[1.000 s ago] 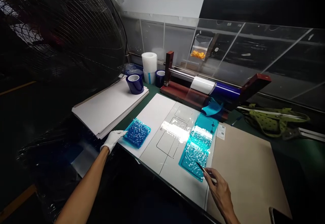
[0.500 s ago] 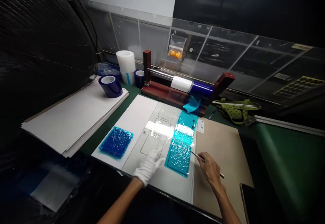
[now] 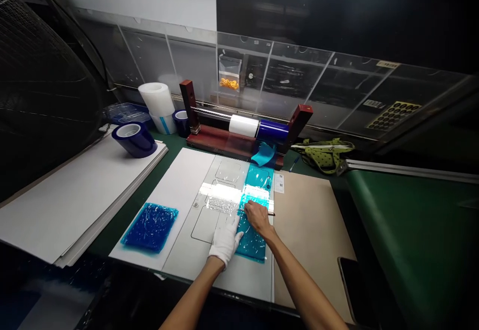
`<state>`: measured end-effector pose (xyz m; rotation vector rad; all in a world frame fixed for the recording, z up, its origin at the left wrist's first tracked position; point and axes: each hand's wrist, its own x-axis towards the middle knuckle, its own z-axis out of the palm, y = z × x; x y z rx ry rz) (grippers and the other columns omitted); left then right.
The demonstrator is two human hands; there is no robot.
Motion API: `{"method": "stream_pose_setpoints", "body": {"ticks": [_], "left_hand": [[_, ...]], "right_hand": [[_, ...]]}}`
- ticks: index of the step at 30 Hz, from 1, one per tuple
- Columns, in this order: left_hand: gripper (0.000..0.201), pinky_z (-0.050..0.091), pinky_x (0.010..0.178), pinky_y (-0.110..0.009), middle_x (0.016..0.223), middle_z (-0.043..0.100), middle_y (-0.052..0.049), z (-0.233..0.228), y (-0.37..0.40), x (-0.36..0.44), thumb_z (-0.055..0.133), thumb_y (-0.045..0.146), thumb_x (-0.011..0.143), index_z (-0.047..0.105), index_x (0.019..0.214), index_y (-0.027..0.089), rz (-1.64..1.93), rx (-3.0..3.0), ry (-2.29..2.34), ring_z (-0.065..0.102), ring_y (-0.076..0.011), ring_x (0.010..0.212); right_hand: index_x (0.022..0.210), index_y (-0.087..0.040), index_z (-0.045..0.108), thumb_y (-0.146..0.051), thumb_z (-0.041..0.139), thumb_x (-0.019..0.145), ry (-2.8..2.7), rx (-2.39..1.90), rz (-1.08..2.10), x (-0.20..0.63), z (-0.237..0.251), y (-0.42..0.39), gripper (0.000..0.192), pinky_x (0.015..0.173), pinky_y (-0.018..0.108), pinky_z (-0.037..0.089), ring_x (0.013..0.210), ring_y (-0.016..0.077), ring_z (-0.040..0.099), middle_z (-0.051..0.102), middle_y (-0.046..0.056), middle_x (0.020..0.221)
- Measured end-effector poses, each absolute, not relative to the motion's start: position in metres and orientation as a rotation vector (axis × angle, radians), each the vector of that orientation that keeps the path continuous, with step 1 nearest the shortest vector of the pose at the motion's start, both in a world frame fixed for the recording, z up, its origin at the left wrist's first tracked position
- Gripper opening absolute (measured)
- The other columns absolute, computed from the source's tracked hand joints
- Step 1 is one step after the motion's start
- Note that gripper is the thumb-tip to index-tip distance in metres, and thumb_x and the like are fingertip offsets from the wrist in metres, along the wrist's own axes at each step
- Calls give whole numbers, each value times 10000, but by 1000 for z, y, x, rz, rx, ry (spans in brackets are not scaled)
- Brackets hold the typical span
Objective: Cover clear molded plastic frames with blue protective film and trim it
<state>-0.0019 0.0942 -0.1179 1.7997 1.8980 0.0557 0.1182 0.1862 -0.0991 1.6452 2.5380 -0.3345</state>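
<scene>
My left hand, in a white glove, lies flat on the grey panel at the left edge of a long strip of teal film. My bare right hand rests on the same strip and pinches a thin metal tool that lies across the film. A separate crumpled blue film piece lies on the white sheet to the left, apart from both hands.
A red film dispenser with white and blue rolls stands behind the panel. Blue tape rolls and a white roll sit at the back left on stacked white boards. A brown board, a green bag and a phone lie to the right.
My left hand left the blue film piece and came right onto the panel beside the teal strip. My right hand moved up onto the strip with the tool. The view swung right.
</scene>
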Motion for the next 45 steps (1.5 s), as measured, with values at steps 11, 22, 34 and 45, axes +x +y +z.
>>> {"method": "stream_pose_setpoints", "body": {"ticks": [11,22,34,45], "left_hand": [[520,446,913,-356,1283,580,-104,-115,96,-4,455,361,904,366,1400,233,53,1812,1893,596,-239,1083],[1097,241,1084,-454,1475,308,-190,-114,72,24,633,629,602,178,1463,125,-21,1917,1942,293,-360,1342],[1014,83,1137,-490,1527,171,-203,-131,71,35,602,474,652,142,1458,63,-72,2118,1941,178,-324,1401],[777,48,1144,-549,1534,166,-141,-127,17,25,533,298,747,239,1445,124,-76,2267,1767,92,-333,1418]], "right_hand": [[842,-184,651,-190,463,881,2164,2014,-330,284,-70,149,192,567,252,255,819,192,630,673,77,918],[904,-222,669,-263,532,853,1946,2353,-697,235,-107,91,152,637,241,336,878,195,640,696,63,956],[762,-219,655,-255,584,755,1903,2571,-1315,232,-102,83,79,667,232,364,827,171,613,693,8,842],[869,-126,619,-626,624,631,1327,2540,-2374,201,-123,36,554,450,201,334,631,164,620,672,71,751]]}}
